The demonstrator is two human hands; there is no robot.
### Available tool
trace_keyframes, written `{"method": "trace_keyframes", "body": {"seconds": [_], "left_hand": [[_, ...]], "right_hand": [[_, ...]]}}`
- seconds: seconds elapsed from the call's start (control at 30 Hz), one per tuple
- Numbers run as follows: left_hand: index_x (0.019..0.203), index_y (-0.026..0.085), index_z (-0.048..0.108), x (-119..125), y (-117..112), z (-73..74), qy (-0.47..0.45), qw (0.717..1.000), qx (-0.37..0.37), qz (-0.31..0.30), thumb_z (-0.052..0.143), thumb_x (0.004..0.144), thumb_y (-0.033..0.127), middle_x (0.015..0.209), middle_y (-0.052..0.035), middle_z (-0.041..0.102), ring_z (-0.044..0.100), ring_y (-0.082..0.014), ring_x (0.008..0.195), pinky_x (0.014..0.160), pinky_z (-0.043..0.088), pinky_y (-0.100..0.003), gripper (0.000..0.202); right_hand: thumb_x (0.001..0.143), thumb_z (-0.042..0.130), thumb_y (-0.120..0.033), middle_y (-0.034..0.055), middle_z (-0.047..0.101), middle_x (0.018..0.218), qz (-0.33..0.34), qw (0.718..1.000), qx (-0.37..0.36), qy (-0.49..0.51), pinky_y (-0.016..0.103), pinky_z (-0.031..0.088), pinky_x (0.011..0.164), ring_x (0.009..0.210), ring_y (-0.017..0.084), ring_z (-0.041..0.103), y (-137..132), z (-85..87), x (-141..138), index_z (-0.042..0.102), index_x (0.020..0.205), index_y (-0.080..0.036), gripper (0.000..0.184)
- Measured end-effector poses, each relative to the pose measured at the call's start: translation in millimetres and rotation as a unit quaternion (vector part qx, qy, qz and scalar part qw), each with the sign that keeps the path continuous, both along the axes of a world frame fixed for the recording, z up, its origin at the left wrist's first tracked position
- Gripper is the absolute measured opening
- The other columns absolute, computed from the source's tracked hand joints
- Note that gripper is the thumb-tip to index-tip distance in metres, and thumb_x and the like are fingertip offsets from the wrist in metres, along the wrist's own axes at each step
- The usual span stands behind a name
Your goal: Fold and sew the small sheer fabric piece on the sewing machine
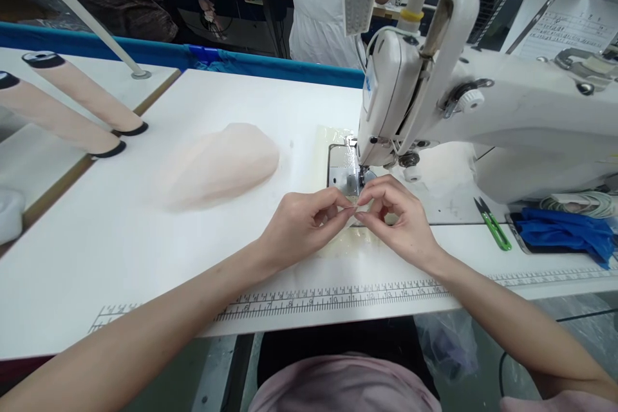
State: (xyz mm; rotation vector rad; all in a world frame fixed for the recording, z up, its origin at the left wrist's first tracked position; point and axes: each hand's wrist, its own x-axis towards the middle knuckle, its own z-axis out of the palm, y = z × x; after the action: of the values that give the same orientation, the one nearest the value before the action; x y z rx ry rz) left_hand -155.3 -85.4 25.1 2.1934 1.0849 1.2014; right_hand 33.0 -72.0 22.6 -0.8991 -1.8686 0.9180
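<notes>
My left hand (316,222) and my right hand (393,215) meet just in front of the sewing machine's presser foot (363,175). Both pinch a small, thin, pale piece (355,208) between thumb and fingertips; whether it is cloth or thread is too small to tell. Beneath the fingers lies the metal needle plate (342,177), surrounded by yellowish clear tape (322,141). The white sewing machine head (393,90) rises right behind my hands. Left of them, a sheer skin-coloured fabric piece (236,164) lies flat on the white table (178,257).
Green thread snips (492,224) lie to the right, beside a blue cloth or bag (564,232) over a dark tray. Two skin-toned tubes with black ends (87,93) rest at far left. A ruler scale (338,299) runs along the front edge. Another person in white (318,6) stands beyond.
</notes>
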Motion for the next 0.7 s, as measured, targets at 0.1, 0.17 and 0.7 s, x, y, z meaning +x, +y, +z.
{"method": "trace_keyframes", "body": {"seconds": [0.1, 0.17, 0.7], "left_hand": [[0.08, 0.016, 0.064, -0.3, -0.8, 1.5, -0.005, 1.0, -0.022, 0.002, 0.058, 0.087, 0.02, 0.056, 0.0027, 0.06, 0.039, -0.0053, 0.042, 0.041, 0.032, -0.02, 0.01], [0.08, 0.016, 0.064, -0.5, -1.0, 3.3, -0.008, 0.999, -0.04, 0.007, 0.057, 0.088, 0.021, 0.054, 0.0027, 0.059, 0.043, -0.0057, 0.042, 0.042, 0.033, -0.02, 0.012], [0.08, 0.016, 0.064, 0.0, 1.9, 5.8, -0.032, 0.993, -0.116, -0.008, 0.06, 0.086, 0.024, 0.047, 0.0057, 0.052, 0.044, -0.0066, 0.04, 0.042, 0.035, -0.02, 0.01]], "right_hand": [[0.081, 0.067, -0.016, 0.0, 0.054, 0.099, -0.004, 1.0, -0.001, 0.009, 0.023, 0.046, 0.053, 0.055, 0.003, 0.05, 0.9, 0.1, 0.2, 0.062, 0.087, -0.022, 0.009], [0.083, 0.066, -0.018, 0.0002, 0.054, 0.096, -0.009, 1.0, 0.002, 0.009, 0.023, 0.046, 0.053, 0.059, 0.005, 0.051, 1.5, 0.2, 0.3, 0.063, 0.085, -0.022, 0.006], [0.085, 0.064, -0.023, -0.0007, 0.06, 0.086, -0.01, 0.998, -0.046, 0.038, 0.023, 0.043, 0.053, 0.059, 0.006, 0.051, 2.3, 2.6, 0.1, 0.064, 0.083, -0.021, 0.003]]}}
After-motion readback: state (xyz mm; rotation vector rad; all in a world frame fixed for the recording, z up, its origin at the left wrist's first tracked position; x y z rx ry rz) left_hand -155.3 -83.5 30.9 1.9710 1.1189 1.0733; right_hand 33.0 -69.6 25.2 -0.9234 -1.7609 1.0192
